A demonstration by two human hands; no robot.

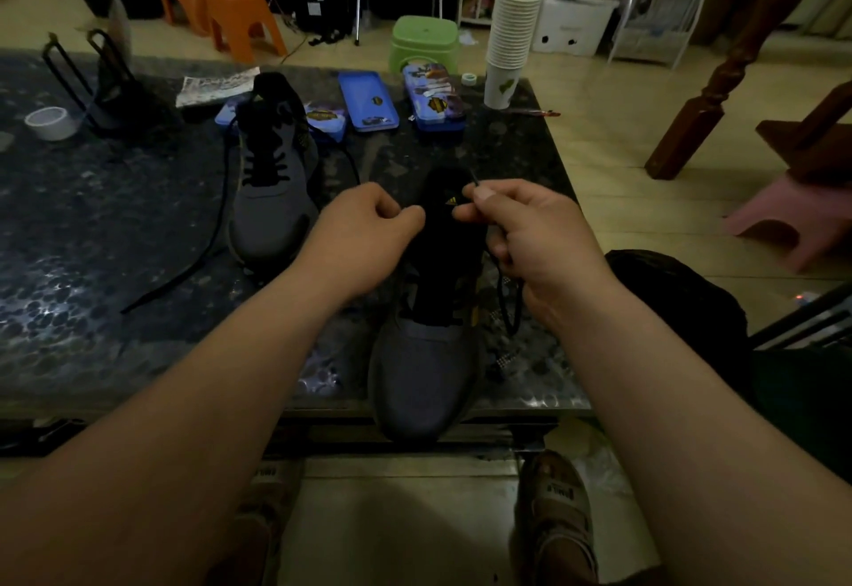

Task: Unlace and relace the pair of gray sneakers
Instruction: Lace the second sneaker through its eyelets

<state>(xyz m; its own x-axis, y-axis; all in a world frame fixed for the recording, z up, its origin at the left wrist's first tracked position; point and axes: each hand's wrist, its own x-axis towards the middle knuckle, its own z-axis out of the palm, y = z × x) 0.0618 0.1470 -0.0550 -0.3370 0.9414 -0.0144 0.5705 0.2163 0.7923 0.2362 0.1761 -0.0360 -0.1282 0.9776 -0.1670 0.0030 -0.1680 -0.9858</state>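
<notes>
pinched the thin tip of the black lace (505,309) between thumb and forefinger of the right hand (530,240), with the cord run down through the curled lower fingers and hung in a slack loop just beside the near gray sneaker (424,369). curled the left hand (364,235) against the left side of that sneaker's black tongue (442,198), knuckles up, fingertips hidden; could not tell whether anything was gripped there.

stood on the front edge of the dark pebbled table (92,226), that near sneaker, toe toward the person and poked out past the rim, between the two forearms. sat farther back and to the left, well apart from both hands, the second gray sneaker (272,198), toe also toward the person, black lacing crossed over its upper. trailed from it across the tabletop to the left, a loose lace end (184,265).

ranged along the far edge: blue tins (369,101) just behind the second sneaker, a stack of paper cups (509,41) at the right corner, a roll of tape (50,122) far left. stood on the floor beyond, a green stool (424,44).
</notes>
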